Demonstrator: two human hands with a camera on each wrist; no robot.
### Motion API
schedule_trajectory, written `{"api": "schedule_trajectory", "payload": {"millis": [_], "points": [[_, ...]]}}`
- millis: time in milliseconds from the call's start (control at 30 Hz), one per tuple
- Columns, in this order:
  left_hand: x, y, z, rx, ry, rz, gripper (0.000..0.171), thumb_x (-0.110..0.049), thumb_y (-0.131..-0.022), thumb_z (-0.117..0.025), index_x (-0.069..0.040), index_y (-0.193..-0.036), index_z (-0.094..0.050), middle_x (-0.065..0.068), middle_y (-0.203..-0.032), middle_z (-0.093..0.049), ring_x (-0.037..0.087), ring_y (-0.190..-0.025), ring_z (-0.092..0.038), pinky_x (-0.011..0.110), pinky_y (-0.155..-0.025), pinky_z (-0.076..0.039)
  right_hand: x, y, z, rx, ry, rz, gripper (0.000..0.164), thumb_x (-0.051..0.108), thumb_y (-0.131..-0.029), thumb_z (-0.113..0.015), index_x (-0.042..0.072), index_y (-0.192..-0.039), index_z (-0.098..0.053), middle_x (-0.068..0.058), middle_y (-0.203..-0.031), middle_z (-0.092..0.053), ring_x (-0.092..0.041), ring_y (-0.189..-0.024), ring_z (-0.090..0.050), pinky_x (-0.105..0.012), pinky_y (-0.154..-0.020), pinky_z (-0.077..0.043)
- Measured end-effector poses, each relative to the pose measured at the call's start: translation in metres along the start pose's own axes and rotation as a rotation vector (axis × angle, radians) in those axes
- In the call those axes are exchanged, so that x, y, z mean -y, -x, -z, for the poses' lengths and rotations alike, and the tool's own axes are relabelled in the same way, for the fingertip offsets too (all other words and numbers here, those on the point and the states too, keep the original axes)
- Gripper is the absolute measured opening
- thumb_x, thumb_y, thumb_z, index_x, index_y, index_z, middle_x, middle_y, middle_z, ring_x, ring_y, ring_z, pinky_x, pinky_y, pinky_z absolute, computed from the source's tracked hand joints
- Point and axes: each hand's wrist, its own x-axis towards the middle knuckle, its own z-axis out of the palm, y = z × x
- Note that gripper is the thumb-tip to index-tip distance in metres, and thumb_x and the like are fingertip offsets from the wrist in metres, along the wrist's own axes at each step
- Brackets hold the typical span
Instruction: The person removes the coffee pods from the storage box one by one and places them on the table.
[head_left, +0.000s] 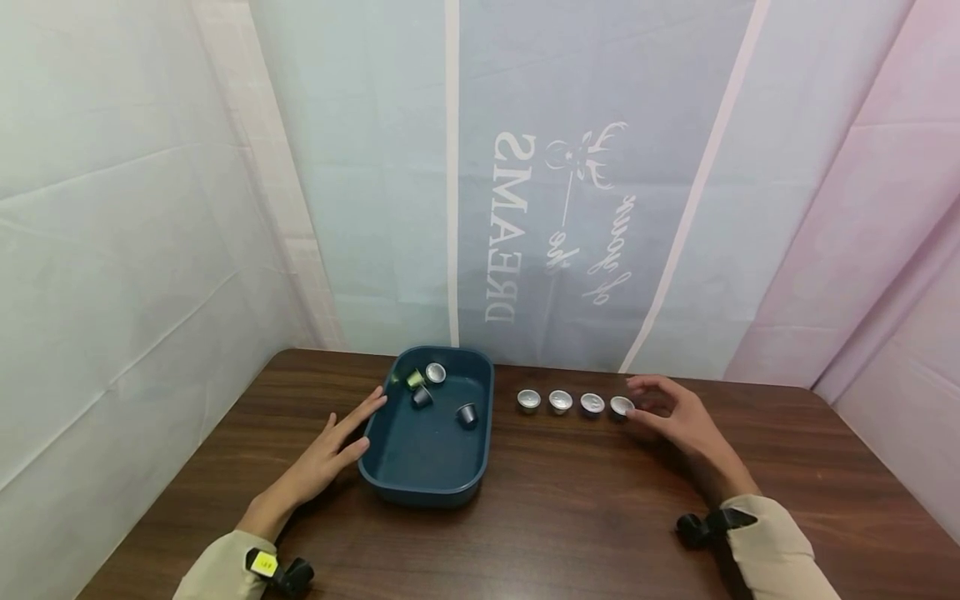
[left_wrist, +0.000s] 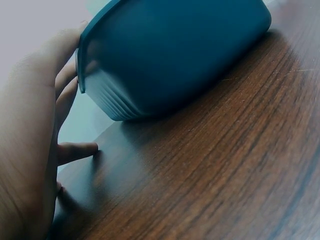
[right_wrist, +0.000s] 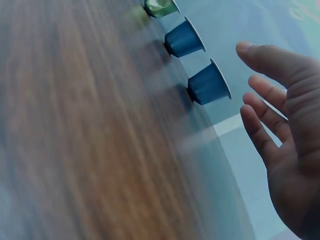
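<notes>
My left hand (head_left: 321,460) rests against the left side of a dark blue plastic bin (head_left: 423,460), fingers spread and fairly straight. In the left wrist view its thumb and some fingers touch the bin's rim (left_wrist: 81,75). My right hand (head_left: 681,418) is held beside the rightmost coffee capsule (head_left: 622,407), fingers loosely bent with nothing between them. The right wrist view has a gap between the fingertips and the nearest blue capsule (right_wrist: 206,86). Several capsules stand in a row, foil lids up, including another blue one (right_wrist: 183,40) and a green one (right_wrist: 160,7).
Inside the bin lie a green capsule (head_left: 416,380), a capsule with its silver lid up (head_left: 436,372) and two dark capsules (head_left: 468,415). A dark wood table (head_left: 570,517) carries everything. Behind it hangs a printed curtain (head_left: 390,208), with pale fabric (head_left: 127,250) at the left.
</notes>
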Motion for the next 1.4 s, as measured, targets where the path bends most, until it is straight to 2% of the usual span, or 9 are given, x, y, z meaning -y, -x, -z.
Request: {"api": "schedule_trajectory", "payload": {"millis": [133,267,367,433,500,667,867,1267,1400], "points": [[-0.001,0.0,0.0,-0.003,-0.001,-0.001,0.057,-0.009,-0.101,-0.044,-0.017,-0.153,-0.024,0.006,-0.159,-0.013,0.036,-0.143,-0.015,0.078,-0.093,0.006,0.006,-0.004,-0.002,0.013,-0.019,0.024,0.042,0.003,-0.079,-0.078,0.008,-0.117,-0.061,-0.019,-0.115,-0.061,-0.035,-0.097,-0.062,-0.026,-0.078,-0.053],[0.001,0.0,0.0,-0.004,-0.009,0.0,0.057,-0.01,-0.1,-0.044,-0.018,-0.153,-0.024,0.004,-0.159,-0.013,0.032,-0.143,-0.015,0.078,-0.093,0.006,0.032,-0.008,-0.003,0.026,0.005,0.015,0.039,0.003,-0.08,-0.076,0.009,-0.116,-0.062,-0.01,-0.115,-0.063,-0.032,-0.097,-0.064,-0.03,-0.078,-0.053],[0.002,0.0,-0.001,-0.006,-0.013,0.001,0.057,-0.01,-0.1,-0.044,-0.018,-0.153,-0.024,0.005,-0.159,-0.013,0.03,-0.143,-0.015,0.078,-0.093,0.006,0.04,-0.012,-0.006,0.037,0.006,0.004,0.038,0.004,-0.081,-0.076,0.008,-0.116,-0.062,-0.007,-0.115,-0.063,-0.034,-0.096,-0.065,-0.03,-0.078,-0.054],[0.002,0.0,-0.001,-0.005,-0.012,0.0,0.057,-0.01,-0.1,-0.044,-0.017,-0.153,-0.024,0.006,-0.159,-0.013,0.032,-0.143,-0.015,0.078,-0.093,0.006,0.036,-0.015,-0.009,0.04,0.001,0.012,0.038,0.006,-0.081,-0.076,0.01,-0.117,-0.062,-0.006,-0.114,-0.064,-0.036,-0.096,-0.064,-0.028,-0.076,-0.054],[0.001,0.0,-0.001,-0.005,-0.009,0.0,0.057,-0.009,-0.1,-0.045,-0.017,-0.153,-0.025,0.008,-0.159,-0.014,0.035,-0.143,-0.015,0.078,-0.093,0.006,0.037,-0.02,-0.014,0.05,-0.031,0.039,0.04,0.002,-0.08,-0.076,0.007,-0.117,-0.062,-0.008,-0.113,-0.064,-0.037,-0.094,-0.064,-0.031,-0.076,-0.054],[-0.001,0.0,-0.002,-0.004,0.0,-0.001,0.058,-0.009,-0.1,-0.045,-0.018,-0.153,-0.025,0.009,-0.159,-0.014,0.039,-0.142,-0.015,0.078,-0.093,0.007,0.068,-0.034,-0.023,0.089,-0.085,0.127,0.041,-0.009,-0.076,-0.075,-0.001,-0.114,-0.061,-0.017,-0.107,-0.064,-0.042,-0.088,-0.063,-0.044,-0.074,-0.054],[-0.002,-0.001,-0.001,-0.004,-0.001,-0.007,0.058,-0.008,-0.1,-0.045,-0.018,-0.153,-0.026,0.007,-0.159,-0.014,0.037,-0.142,-0.016,0.078,-0.093,0.007,0.098,-0.049,-0.032,0.143,-0.089,0.208,0.04,-0.01,-0.076,-0.075,-0.002,-0.113,-0.06,-0.017,-0.108,-0.063,-0.045,-0.09,-0.062,-0.046,-0.075,-0.053],[-0.003,0.0,0.0,-0.007,-0.005,-0.004,0.058,-0.008,-0.099,-0.046,-0.018,-0.153,-0.026,0.005,-0.159,-0.015,0.037,-0.142,-0.016,0.078,-0.093,0.006,0.121,-0.073,-0.056,0.239,-0.13,0.3,0.041,-0.011,-0.075,-0.075,-0.004,-0.113,-0.061,-0.018,-0.108,-0.063,-0.042,-0.091,-0.063,-0.051,-0.074,-0.053],[-0.006,0.0,0.001,-0.009,-0.005,-0.007,0.058,-0.007,-0.099,-0.046,-0.018,-0.153,-0.026,0.007,-0.159,-0.015,0.038,-0.142,-0.017,0.078,-0.093,0.006,0.129,-0.079,-0.067,0.301,-0.121,0.314,0.043,-0.011,-0.075,-0.075,-0.002,-0.114,-0.06,-0.015,-0.107,-0.063,-0.039,-0.09,-0.063,-0.051,-0.072,-0.053]]}}
